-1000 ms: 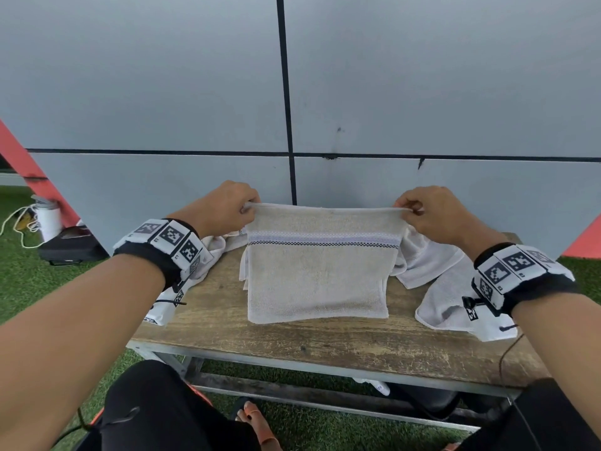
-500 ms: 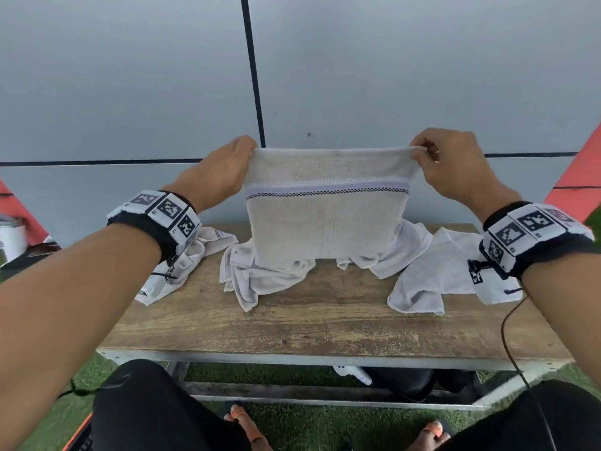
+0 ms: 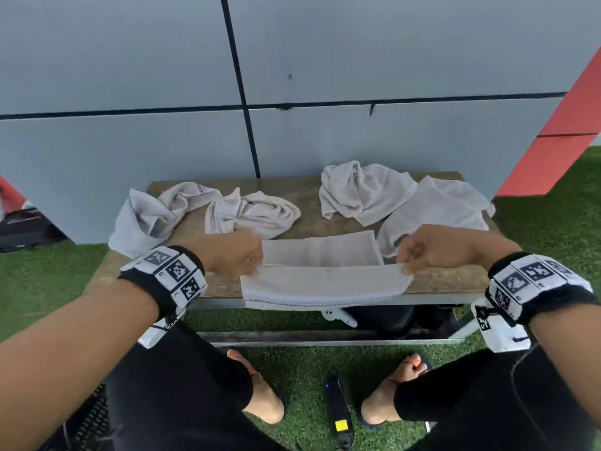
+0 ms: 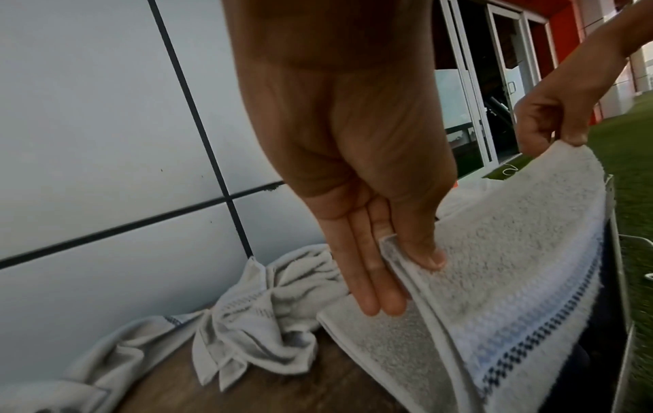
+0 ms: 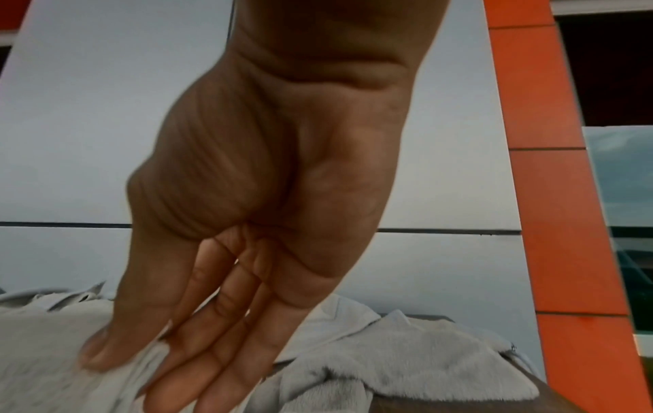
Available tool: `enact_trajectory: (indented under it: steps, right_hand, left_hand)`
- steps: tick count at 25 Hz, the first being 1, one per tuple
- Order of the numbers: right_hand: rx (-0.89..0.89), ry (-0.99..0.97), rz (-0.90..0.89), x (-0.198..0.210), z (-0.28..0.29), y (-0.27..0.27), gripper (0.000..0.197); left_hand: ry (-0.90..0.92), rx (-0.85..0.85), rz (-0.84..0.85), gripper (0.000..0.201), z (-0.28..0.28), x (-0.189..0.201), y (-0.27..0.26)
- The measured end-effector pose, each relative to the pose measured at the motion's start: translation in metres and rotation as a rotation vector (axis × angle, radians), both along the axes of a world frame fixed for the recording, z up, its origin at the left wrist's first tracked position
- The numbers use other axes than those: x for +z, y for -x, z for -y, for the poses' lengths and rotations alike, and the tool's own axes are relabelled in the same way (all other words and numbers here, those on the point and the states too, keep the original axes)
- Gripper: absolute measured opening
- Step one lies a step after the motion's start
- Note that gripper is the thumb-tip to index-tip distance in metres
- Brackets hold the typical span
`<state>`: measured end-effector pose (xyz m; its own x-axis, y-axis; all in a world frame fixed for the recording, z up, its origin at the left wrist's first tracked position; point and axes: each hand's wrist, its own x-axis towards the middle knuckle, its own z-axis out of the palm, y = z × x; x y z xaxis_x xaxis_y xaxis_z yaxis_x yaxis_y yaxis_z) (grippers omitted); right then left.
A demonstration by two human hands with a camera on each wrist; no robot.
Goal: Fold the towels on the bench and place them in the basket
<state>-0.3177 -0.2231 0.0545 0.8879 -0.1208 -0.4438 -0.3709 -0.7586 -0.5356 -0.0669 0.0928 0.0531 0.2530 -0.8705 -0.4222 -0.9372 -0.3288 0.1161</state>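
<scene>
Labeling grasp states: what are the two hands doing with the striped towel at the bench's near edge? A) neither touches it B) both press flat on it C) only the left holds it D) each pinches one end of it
D: the left hand and right hand each pinch an end of the striped towel, stretched between them.

Both forearms reach forward, banded at the wrists. The left hand (image 3: 239,255) and right hand (image 3: 426,250) face each other at matching height, each with thumb pressed against straight fingers (image 4: 367,279) in a pinching grip on a towel (image 3: 325,284).
</scene>
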Motion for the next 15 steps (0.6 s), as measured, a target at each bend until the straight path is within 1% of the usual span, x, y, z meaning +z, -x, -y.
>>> enact_trajectory:
  steps: [2, 3, 5, 6, 8, 9, 12, 15]
  right_hand:
    - [-0.032, 0.006, -0.007, -0.008, 0.004, -0.007, 0.003]
    - [-0.040, 0.027, 0.014, -0.012, 0.006, -0.013, 0.007]
    - [-0.050, 0.093, 0.064, -0.020, 0.010, -0.028, 0.018]
    - [-0.062, 0.121, 0.084, -0.024, 0.013, -0.037, 0.019]
    - [-0.108, 0.155, 0.117, -0.032, 0.017, -0.056, 0.015]
    - [-0.137, 0.159, 0.130, -0.037, 0.018, -0.066, 0.016]
    - [-0.213, 0.173, 0.174, -0.048, 0.021, -0.096, 0.019]
    - [-0.234, 0.272, 0.153, -0.062, 0.028, -0.119, 0.027]
  left_hand:
    - [-0.024, 0.046, -0.027, 0.019, 0.002, -0.007, -0.001]
    - [-0.014, 0.067, -0.038, 0.016, 0.003, -0.011, -0.004]
    - [0.049, 0.132, -0.081, 0.014, 0.004, -0.019, -0.012]
    - [0.094, 0.180, -0.114, 0.012, 0.004, -0.023, -0.018]
    - [0.176, 0.289, -0.154, 0.013, 0.005, -0.030, -0.031]
    - [0.209, 0.329, -0.154, 0.014, 0.005, -0.036, -0.040]
    - [0.266, 0.405, -0.125, 0.019, 0.015, -0.052, -0.061]
    - [0.308, 0.466, -0.108, 0.023, 0.030, -0.065, -0.072]
